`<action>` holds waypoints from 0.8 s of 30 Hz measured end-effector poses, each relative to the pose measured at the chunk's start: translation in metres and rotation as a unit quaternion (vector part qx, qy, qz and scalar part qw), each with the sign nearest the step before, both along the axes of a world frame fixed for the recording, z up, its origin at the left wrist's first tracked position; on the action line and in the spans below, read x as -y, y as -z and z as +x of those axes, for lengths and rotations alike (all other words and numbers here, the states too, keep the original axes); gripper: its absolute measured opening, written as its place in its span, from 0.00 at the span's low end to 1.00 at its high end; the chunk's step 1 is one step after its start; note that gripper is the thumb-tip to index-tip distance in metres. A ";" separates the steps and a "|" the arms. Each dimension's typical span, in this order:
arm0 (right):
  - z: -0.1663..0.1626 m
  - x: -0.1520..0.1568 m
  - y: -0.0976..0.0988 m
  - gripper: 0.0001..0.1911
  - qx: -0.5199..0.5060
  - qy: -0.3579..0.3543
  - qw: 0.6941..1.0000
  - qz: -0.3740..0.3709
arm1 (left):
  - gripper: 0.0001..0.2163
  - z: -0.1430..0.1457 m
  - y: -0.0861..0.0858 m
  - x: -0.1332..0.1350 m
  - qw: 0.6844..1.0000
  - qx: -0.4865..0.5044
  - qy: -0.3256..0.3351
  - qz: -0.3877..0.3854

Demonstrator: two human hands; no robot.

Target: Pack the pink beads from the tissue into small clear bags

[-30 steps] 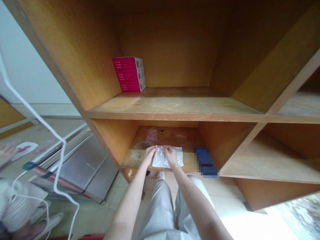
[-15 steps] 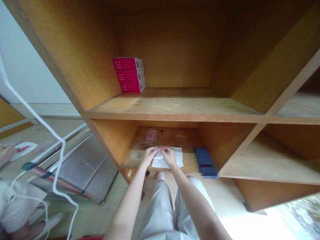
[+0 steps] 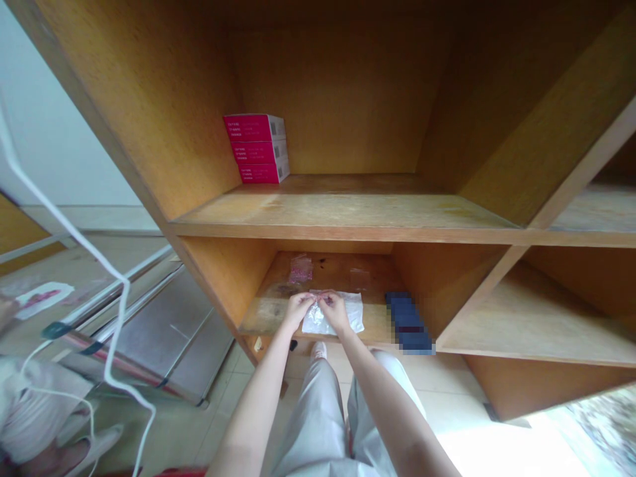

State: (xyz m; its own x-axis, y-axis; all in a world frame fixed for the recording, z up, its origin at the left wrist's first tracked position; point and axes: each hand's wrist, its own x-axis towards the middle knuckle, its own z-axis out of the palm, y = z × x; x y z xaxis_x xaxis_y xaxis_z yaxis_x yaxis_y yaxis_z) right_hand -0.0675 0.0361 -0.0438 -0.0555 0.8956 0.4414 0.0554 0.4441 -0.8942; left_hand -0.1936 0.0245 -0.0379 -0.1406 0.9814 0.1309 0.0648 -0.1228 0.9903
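My left hand point(image 3: 299, 306) and my right hand point(image 3: 334, 307) meet on the lower shelf, fingertips pinched close together. Between them is a small clear plastic bag point(image 3: 317, 311), shiny and crinkled; a little pink shows at the fingertips, too small to make out. Under the hands lies a white sheet point(image 3: 355, 313). Behind the left hand rests a clear zip bag with small pink pieces point(image 3: 301, 269). Farther back on the right, a flat transparent bag point(image 3: 360, 277) lies on the wood.
A blurred dark blue object point(image 3: 410, 321) lies right of the sheet. Three pink boxes point(image 3: 258, 151) are stacked on the upper shelf point(image 3: 348, 209). At left, a white cable point(image 3: 112, 331) hangs before a metal-framed stand point(image 3: 173, 331); a co-worker's hand point(image 3: 6, 311) is beside another white sheet point(image 3: 44, 299).
My hands stay almost in place, the right shifting slightly left, and more shine shows on the bag below them. The co-worker's hand has drawn back to the left.
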 end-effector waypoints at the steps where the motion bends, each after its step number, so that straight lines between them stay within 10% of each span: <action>1: 0.000 0.001 -0.001 0.07 0.000 0.000 1.000 -0.002 | 0.10 0.000 0.000 0.000 1.000 0.010 0.002 0.001; 24: 0.003 0.001 -0.005 0.16 -0.005 -0.001 0.999 -0.046 | 0.11 0.000 -0.004 -0.001 0.980 0.199 -0.011 -0.021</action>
